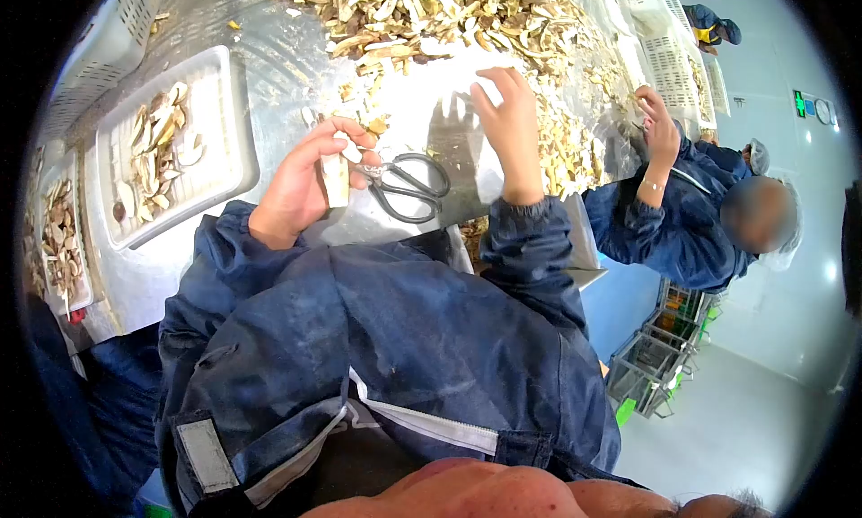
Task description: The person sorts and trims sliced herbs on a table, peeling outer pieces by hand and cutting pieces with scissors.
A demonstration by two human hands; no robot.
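My left hand is closed around a pale, cream-coloured piece, its fingers bent over the top. Black-handled scissors lie beside that hand, their handles toward the right and the blade end near my fingertips. Over the bright part of the table, my right hand is raised with its fingers apart and nothing in them. Beyond both hands spreads a large heap of sliced, dried-looking pieces, cream and brown.
A white tray with slices stands on the left, a smaller tray past it. White perforated baskets are at the upper left and upper right. A co-worker in dark blue works at the right, hand raised over the table.
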